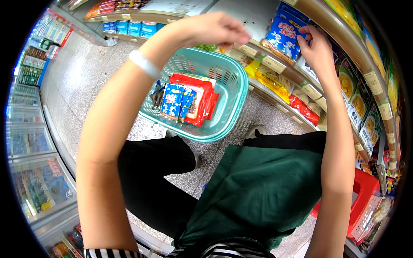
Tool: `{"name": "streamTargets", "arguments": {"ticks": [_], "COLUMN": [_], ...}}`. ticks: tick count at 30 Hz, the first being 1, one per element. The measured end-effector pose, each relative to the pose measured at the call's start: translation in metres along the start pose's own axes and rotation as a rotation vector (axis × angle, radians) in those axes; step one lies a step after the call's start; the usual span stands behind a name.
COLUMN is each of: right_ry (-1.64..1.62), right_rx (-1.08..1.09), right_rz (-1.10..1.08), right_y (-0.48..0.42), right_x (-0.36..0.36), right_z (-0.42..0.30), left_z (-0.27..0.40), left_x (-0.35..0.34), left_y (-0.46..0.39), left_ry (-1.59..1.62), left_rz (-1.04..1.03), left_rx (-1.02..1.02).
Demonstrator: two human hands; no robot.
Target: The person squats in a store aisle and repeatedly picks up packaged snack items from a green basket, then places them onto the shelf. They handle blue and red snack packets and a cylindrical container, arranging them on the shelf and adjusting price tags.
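My right hand [316, 46] is at the shelf, its thumb and fingertips at the right edge of a stack of blue snack packets [285, 34]; whether it grips one is unclear. In the air over the shelf's front edge, left of those packets, my left hand [227, 30] is blurred, fingers bent, with nothing visible in it. A bangle circles that wrist. Below stands a teal plastic basket [240, 111] on the floor. Inside it lie small blue packets [172, 100] on top of red packets [209, 103], with dark packets [158, 93] at their left.
A lower shelf holds a yellow noodle packet [272, 82] and a red one [304, 109]. Illustrated food packets [358, 103] line the shelf at right. A red plastic stool [364, 190] stands at lower right. Glass-topped freezers [35, 180] run along the left.
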State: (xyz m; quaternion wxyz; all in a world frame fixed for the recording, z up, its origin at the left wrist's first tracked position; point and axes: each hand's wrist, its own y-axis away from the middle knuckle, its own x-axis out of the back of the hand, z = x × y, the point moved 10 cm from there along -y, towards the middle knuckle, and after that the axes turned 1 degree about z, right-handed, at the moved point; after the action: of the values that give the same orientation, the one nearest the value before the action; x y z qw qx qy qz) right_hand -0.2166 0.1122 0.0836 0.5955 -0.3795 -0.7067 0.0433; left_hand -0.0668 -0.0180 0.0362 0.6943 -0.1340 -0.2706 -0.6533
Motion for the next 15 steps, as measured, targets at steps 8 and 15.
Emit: {"name": "streamTargets", "arguments": {"ticks": [8, 15], "right_ry": [-0.573, -0.938], "right_rx": [0.177, -0.399], "right_rz": [-0.628, -0.972], "right_y": [0.077, 0.197], "right_x": [-0.119, -0.323], "right_z": [-0.158, -0.190], "left_z": [-0.232, -0.331], "left_x": [-0.019, -0.072], "left_y": [0.157, 0.151], "left_ry": [-0.111, -0.316], "left_rz": [-0.158, -0.220], "left_rx": [0.618, 0.525]}}
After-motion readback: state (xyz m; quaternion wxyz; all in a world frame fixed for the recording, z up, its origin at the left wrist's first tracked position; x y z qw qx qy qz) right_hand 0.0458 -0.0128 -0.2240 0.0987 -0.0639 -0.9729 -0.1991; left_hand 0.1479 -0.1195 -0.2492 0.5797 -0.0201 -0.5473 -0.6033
